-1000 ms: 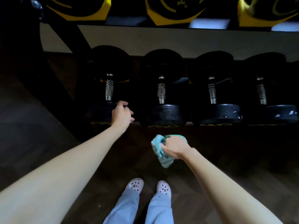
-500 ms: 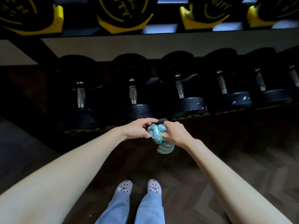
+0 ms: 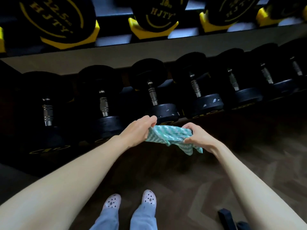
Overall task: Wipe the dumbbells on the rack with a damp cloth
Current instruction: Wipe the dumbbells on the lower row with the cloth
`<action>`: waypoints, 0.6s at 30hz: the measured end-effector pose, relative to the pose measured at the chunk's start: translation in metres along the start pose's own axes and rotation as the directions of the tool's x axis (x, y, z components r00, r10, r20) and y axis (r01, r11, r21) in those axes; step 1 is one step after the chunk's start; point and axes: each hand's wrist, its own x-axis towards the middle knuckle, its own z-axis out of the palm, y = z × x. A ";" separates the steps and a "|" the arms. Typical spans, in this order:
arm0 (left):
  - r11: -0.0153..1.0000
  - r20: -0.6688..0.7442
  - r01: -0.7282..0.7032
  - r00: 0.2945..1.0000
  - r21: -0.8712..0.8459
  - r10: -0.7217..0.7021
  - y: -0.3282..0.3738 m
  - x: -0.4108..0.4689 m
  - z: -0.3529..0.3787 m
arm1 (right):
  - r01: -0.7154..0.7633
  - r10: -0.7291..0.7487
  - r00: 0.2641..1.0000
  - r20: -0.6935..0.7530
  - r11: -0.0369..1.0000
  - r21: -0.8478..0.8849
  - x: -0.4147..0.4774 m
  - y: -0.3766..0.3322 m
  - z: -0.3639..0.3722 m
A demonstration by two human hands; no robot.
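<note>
Dumbbells (image 3: 152, 95) lie in a row on the lower tier of the rack (image 3: 149, 52), with black rubber heads and ribbed steel handles. Others lettered in yellow, one reading 12.5 (image 3: 54, 19), sit above in yellow cradles (image 3: 69, 43). Nobody is touching any of them.

The person stands just in front of the lower row with both bare arms stretched out. A teal-and-white striped cloth (image 3: 167, 136) is held in the air between the hands. It is near the front head of the third dumbbell from the left (image 3: 163, 111) but apart from it. The left hand (image 3: 137, 131) pinches one end between thumb and curled fingertips. The right hand (image 3: 198, 137) has its fingers closed round the other end, with a loose tail hanging below. Between them the cloth is drawn out fairly flat, with a few folds.

To my eye this is the readying step: the cloth is being opened or refolded to offer a fresh face, and no wiping is under way. I cannot tell in this dim light whether it is damp.

The next move would call for gathering the cloth into one hand as a pad and bringing it onto the nearest head. It would then be rubbed round the rubber and along the handle, probably with the free hand steadying the weight so it does not roll. Pale clogs (image 3: 111, 203) are planted on the wooden floor (image 3: 199, 171), back from the rack.
</note>
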 end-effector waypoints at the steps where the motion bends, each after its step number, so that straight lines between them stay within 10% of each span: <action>1: 1.000 0.036 -0.019 0.999 0.015 0.018 0.005 0.005 0.002 | -0.043 0.036 0.996 -0.079 0.995 -0.094 0.006 0.006 -0.005; 5: 0.997 0.154 -0.063 0.986 0.040 0.056 0.020 0.029 0.014 | -0.305 0.115 0.909 -0.400 0.837 -0.453 0.031 0.023 -0.012; 14: 0.999 0.195 0.019 0.980 0.049 -0.028 0.019 0.072 0.046 | -0.390 0.395 0.823 -0.408 0.916 0.099 0.104 0.035 0.012; 18: 0.985 0.192 -0.039 0.981 0.166 0.006 0.010 0.077 0.050 | -0.305 0.559 0.722 -0.407 0.786 0.538 0.132 0.041 0.026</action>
